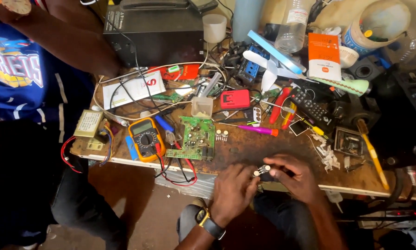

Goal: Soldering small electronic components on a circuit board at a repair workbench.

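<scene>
My left hand (233,190) and my right hand (295,175) meet at the near edge of the wooden workbench (245,148). Together they pinch a small electronic part with round silvery ends (262,170) between the fingertips. A watch sits on my left wrist. Just beyond the hands lie a green circuit board (196,138) and a small component with pale round caps (222,135). A pink-handled screwdriver (259,130) lies across the bench behind them.
An orange multimeter (146,139) with red and black leads sits left of the board. A transformer (90,126), red plastic case (234,99), remote control (311,105), yellow-handled tool (373,153), bottles and tangled wires crowd the bench. Another person in a blue shirt (18,69) stands at the left.
</scene>
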